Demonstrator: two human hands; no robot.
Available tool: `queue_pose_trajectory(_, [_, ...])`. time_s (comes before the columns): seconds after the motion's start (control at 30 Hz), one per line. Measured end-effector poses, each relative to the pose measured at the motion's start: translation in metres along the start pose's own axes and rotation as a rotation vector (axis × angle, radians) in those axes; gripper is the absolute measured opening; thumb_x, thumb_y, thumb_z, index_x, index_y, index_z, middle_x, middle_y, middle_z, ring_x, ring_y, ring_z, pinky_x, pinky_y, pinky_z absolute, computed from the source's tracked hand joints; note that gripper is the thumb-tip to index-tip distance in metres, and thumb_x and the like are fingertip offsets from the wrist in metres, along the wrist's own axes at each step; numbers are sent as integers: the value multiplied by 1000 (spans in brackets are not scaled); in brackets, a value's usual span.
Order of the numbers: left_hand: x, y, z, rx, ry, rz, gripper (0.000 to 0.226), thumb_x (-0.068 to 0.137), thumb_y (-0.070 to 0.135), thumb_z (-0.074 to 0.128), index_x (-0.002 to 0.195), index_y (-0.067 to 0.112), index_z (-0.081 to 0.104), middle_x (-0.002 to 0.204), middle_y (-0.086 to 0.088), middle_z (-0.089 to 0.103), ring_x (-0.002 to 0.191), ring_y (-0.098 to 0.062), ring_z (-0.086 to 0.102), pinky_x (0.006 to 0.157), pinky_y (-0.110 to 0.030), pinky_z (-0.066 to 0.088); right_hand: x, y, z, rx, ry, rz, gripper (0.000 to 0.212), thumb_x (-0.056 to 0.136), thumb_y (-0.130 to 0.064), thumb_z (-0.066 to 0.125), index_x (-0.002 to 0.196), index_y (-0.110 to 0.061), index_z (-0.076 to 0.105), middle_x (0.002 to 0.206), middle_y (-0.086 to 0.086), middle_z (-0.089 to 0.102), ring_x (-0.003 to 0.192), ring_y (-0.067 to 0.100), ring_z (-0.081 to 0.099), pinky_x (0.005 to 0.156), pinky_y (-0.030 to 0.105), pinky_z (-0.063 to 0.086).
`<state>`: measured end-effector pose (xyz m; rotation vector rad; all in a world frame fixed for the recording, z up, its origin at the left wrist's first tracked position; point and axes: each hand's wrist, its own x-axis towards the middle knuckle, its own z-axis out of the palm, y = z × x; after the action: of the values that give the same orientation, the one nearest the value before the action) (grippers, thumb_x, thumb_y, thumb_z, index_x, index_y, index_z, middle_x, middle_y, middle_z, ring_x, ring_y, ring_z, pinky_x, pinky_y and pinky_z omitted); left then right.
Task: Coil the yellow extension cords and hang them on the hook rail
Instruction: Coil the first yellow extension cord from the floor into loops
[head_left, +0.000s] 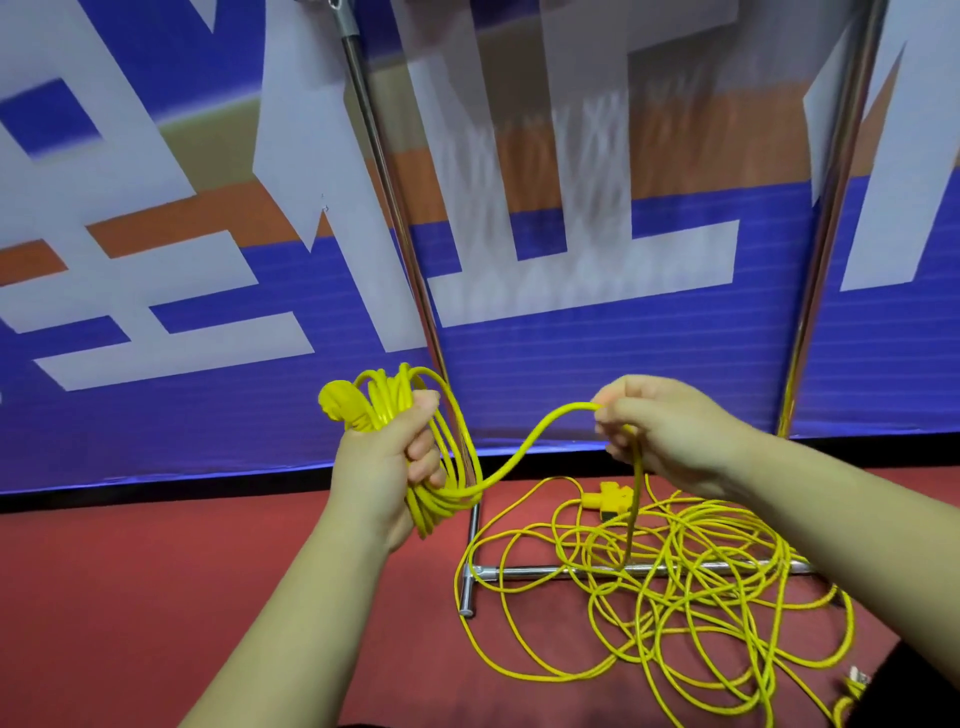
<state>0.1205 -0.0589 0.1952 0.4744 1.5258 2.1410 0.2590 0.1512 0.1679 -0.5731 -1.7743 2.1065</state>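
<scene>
Left hand is fisted around the coil, several loops already gathered. Its long axis runs up-down and slightly tilted, and the plug sticks out at top left of the fist.

Right hand is to the right of the coil at about the same height, well apart from it. Thumb and fingertips pinch the cord tight, with nothing else in that hand.

Free span leaves the bottom of the coil, sags, then rises right to the pinch. From the pinch the cord drops straight down to the loose pile on the red floor, near right.

The pile is tangled over the base bar of the metal rack. A yellow socket block lies at its far edge. Can't tell whether the pile is one cord or more.

Key relation: the next loop is the span between the hands. My read is that the right hand sweeps left to the left fist and lays the cord in, so the left hand is the anchor and the right is the feeder.

Most of the cord looks uncoiled, so I'd put this early to mid stage.

Risk: strands crossing under the rack bar could snag on the pull.

Only the rack posts show in front of the banner. The hook rail isn't in view.
</scene>
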Motion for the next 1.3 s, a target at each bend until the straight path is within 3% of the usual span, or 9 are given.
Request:
queue_pose_trajectory(0.2, [-10,-26,17,251,-146,0,23,91,20,71,111,9,71,51,-3,34,37,-14,30,46,-26,36,-17,-19,1,-120,-25,-180,7,91,2,64,91,-4,67,73,6,70,58,8,58,60,17,51])
queue_pose_trajectory(0.3, [-14,-37,31,318,-215,-9,31,83,31,71,110,15,74,50,-4,37,38,-15,31,51,-30,33,-23,-26,0,-142,-77,-213,6,91,0,65,92,-4,69,74,7,71,61,10,59,60,17,50])
queue_pose_trajectory(0.5, [-17,-47,53,353,-367,-16,15,88,30,65,89,18,74,49,-5,38,39,-16,31,53,-33,33,-32,-36,-14,-204,-173,-272,7,93,-1,64,95,-3,70,74,2,74,68,7,65,69,19,53])
queue_pose_trajectory(0.63, [-19,-48,69,266,-402,-107,37,86,29,64,98,-6,60,47,-2,35,35,-12,31,46,-25,37,-35,-37,-26,-172,-164,-292,8,92,-4,65,94,-8,71,74,3,72,69,11,63,69,18,53])
queue_pose_trajectory(0.83, [-9,-30,81,53,-420,-89,25,86,26,62,98,6,52,45,3,32,32,-7,29,43,-24,36,-33,-32,-51,-99,-310,-193,17,89,-7,69,98,-12,55,80,4,71,85,20,63,87,38,47])
queue_pose_trajectory(0.93, [-4,-22,81,-6,-393,-51,21,87,26,61,86,9,50,44,5,32,32,-5,29,42,-23,38,-27,-23,-55,-184,-376,-154,19,93,1,62,99,-12,49,86,3,72,90,21,59,79,25,46])
queue_pose_trajectory(1.07, [2,-10,78,-153,-333,-35,17,91,27,61,79,15,58,43,9,32,31,-2,30,41,-20,38,-10,-2,-61,-395,-369,-112,21,93,0,63,96,-15,48,79,3,66,86,26,56,76,39,40])
queue_pose_trajectory(1.17, [13,6,62,-371,-359,-15,20,95,32,49,82,21,58,42,10,35,31,-2,35,44,-16,37,-2,19,-70,-624,-326,-38,22,93,-7,65,88,-17,47,80,12,64,73,24,49,64,37,37])
queue_pose_trajectory(1.3, [26,9,33,-360,-230,0,16,95,35,50,85,24,55,44,10,34,32,-3,35,45,-15,38,6,27,-71,-386,-131,22,18,93,-6,65,89,-12,49,73,7,70,61,21,57,54,29,42])
